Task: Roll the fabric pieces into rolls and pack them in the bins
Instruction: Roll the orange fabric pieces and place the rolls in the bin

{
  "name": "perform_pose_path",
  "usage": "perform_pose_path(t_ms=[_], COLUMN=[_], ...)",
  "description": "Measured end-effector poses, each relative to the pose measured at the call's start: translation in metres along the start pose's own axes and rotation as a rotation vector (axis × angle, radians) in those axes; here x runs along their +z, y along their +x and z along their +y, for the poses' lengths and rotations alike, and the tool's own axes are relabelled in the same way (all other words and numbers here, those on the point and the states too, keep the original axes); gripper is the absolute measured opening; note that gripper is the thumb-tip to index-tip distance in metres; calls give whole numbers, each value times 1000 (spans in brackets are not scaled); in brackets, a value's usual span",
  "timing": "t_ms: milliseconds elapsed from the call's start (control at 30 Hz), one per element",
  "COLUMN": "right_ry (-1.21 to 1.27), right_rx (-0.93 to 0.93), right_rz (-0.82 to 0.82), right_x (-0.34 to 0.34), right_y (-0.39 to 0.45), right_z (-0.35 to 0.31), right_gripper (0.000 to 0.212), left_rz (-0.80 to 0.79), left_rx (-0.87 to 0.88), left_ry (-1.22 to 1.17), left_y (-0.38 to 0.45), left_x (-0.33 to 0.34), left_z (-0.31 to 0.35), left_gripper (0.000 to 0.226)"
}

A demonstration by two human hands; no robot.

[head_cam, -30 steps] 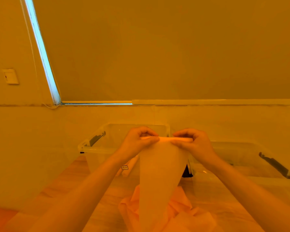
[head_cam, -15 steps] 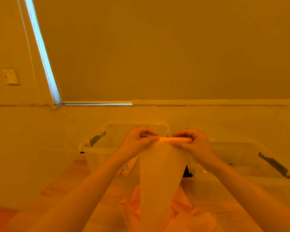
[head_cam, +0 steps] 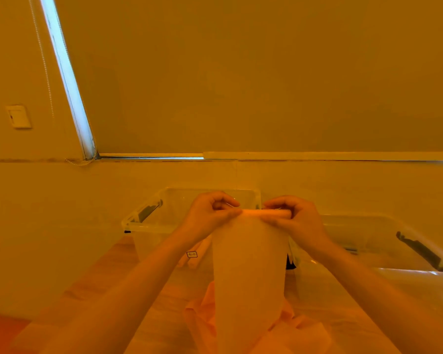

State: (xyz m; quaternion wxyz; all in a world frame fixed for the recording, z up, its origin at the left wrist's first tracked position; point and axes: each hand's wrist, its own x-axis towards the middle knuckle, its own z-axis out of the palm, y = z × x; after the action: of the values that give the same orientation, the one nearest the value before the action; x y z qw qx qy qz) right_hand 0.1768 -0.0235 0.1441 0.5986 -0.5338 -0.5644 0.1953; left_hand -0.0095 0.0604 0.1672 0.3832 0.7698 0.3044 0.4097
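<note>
Orange light tints everything in the head view. Both hands are raised in front of the left bin [head_cam: 149, 226], a clear tub with a dark handle on its left end. The left hand [head_cam: 210, 215] pinches the left end of a thin roll [head_cam: 266, 213] with curled fingers and thumb; the right hand [head_cam: 294, 218] pinches the right end the same way. The roll lies level between them, and from it a pale strip [head_cam: 248, 277] of fabric hangs straight down. Its lower end reaches a crumpled orange pile [head_cam: 302, 333] of fabric on the floor, nearer the person than the bin. Inside the left bin, low behind the left forearm, lie finished rolls [head_cam: 197, 256]. A second clear bin [head_cam: 368, 226] stands just right of the left bin. Behind the left bin runs a pale wall with a drawn blind [head_cam: 241, 72] above it.
</note>
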Motion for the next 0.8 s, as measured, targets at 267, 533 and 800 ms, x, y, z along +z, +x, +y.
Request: perform_pose_path(t_ms=[267,533,800], right_ry=[-9,-42,-41], right_rx=[-35,-74,-79], right_rz=[34,13,38], right_x=[-3,-7,-8], right_y=[2,4,6], right_z=[3,9,13], right_gripper=[13,19,13], left_rz=[-50,42,6], left_rx=[76,14,87], left_ry=[72,42,130], left_y=[0,4,5], left_x=[-3,4,0], left_z=[-2,-5,-8], left_gripper=[27,13,22])
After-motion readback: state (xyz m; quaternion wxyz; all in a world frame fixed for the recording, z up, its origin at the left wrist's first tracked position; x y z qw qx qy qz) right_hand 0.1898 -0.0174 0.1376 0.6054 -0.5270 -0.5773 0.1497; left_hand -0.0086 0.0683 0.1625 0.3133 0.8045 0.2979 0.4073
